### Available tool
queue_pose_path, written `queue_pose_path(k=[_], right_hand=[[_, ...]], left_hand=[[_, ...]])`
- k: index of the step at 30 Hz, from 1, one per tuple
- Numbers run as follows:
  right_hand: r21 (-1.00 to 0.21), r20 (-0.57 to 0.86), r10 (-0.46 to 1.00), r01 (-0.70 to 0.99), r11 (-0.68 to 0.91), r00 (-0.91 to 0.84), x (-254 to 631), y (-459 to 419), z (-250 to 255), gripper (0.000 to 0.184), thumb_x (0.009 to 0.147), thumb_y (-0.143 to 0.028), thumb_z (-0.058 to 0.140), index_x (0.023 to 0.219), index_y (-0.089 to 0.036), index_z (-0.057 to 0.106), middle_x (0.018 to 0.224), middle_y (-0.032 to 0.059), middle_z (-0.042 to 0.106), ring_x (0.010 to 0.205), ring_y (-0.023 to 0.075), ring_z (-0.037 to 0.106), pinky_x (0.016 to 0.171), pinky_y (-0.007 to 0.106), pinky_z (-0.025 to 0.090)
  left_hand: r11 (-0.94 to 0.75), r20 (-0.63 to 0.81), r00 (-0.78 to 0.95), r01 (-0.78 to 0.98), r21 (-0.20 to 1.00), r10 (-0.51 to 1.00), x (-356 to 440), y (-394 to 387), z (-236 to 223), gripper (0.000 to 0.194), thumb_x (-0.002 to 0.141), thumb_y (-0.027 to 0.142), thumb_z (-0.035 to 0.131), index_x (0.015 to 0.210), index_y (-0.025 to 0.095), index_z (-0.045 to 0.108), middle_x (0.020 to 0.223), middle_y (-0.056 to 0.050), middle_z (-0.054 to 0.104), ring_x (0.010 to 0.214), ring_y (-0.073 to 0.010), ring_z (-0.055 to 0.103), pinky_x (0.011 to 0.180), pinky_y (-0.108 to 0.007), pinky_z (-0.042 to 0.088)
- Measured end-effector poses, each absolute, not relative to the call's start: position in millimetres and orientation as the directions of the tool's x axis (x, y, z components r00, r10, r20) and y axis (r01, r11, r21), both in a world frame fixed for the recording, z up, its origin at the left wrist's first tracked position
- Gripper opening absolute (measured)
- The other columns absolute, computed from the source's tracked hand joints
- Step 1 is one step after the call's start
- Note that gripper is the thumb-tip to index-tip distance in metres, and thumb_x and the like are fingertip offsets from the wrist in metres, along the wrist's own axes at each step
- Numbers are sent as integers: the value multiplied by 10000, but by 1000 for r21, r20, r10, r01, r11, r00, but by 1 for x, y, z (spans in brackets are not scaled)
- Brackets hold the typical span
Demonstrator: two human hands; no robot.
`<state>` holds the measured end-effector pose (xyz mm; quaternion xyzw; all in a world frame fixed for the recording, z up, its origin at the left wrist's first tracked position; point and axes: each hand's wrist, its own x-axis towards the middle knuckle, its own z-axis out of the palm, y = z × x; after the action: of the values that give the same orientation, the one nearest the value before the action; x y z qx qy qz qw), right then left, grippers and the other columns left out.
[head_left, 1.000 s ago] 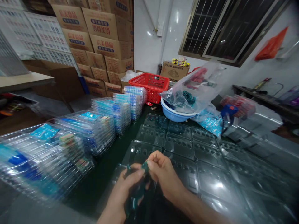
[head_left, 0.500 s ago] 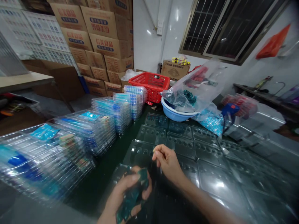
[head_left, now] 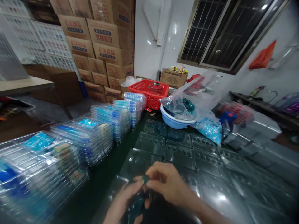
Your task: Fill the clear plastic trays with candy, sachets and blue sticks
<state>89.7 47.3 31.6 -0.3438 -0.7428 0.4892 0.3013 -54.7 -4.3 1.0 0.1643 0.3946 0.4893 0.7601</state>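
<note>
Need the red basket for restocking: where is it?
The red plastic basket sits upper centre in the head view, behind the blue basin and the stacked clear trays.

Head-worn view facing forward-down, seemingly close over left hand (head_left: 122, 199), right hand (head_left: 169, 182)

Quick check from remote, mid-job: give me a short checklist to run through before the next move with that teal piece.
1. Left hand holds the dark teal piece: ok.
2. Right hand has its fingers pinched on the piece's top end: ok.
3. Condition of the piece: cannot tell, the hands hide most of it.
4. Clear blister trays lie flat in rows beyond the hands: ok.
5. More teal pieces are in the clear plastic bag in the blue basin: ok.
</note>
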Motion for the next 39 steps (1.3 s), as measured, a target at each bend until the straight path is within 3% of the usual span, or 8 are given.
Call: queue_pose_path(k=[5,10,16,25,29,33,36,39], right_hand=[[-969,44,833,179,169,-552,83,87,17,117,697,-223,631,794,-164,600,695,-12,592,612,110,544,554,207,418],[-736,265,901,531,420,-345,57,169,-5,145,707,-224,597,829,-145,604,717,16,606,630,127,545,583,232,428],[-531,261,885,708,466,-386,28,207,-24,133,703,-240,611,821,-181,623,769,24,627,682,144,555,627,249,393],[-169,182,834,819,548,-520,13,204,-20,123,777,-221,531,742,-155,629,848,110,611,901,239,494,787,347,304],[-118,173,812,807,579,-557,13,185,-3,204,772,-173,523,948,-112,607,902,147,590,936,259,463,807,373,294],[-369,185,721,632,681,-668,25,141,23,324,818,-226,495,1139,-179,515,942,61,591,855,178,511,757,293,361],[-692,114,546,328,643,-830,33,106,37,240,810,-245,509,1031,-204,591,813,2,609,695,116,552,637,218,405],[-753,49,488,288,591,-871,37,87,41,160,752,-261,577,885,-203,647,686,-20,600,618,114,556,579,211,404]], left_hand=[[444,-517,95,-657,610,851,-66,-1,0,308,695,339,609,928,138,588,561,-38,568,441,-114,508,362,-178,350],[446,-544,103,-708,547,832,-81,0,-10,360,692,386,603,958,147,565,535,-37,546,431,-130,504,315,-174,315],[365,-453,108,-765,531,885,-90,-1,-28,359,623,364,669,888,134,593,613,-21,534,441,-137,523,293,-185,317],[378,-566,45,-788,486,823,-89,-2,3,293,702,331,606,926,146,573,708,-10,520,488,-109,525,286,-148,266],[341,-499,9,-740,579,867,-88,-3,7,292,693,301,610,938,147,579,714,-19,525,518,-133,550,279,-146,241],[383,-506,-3,-650,657,863,-85,-7,3,359,599,220,672,943,158,591,709,-29,571,511,-172,578,282,-175,281],[407,-461,45,-549,730,886,-80,-7,1,232,573,166,663,800,123,637,599,-38,597,486,-170,575,356,-204,366],[426,-428,99,-434,794,899,-73,-6,2,80,580,150,640,636,94,641,475,-56,587,451,-154,549,429,-225,405]])
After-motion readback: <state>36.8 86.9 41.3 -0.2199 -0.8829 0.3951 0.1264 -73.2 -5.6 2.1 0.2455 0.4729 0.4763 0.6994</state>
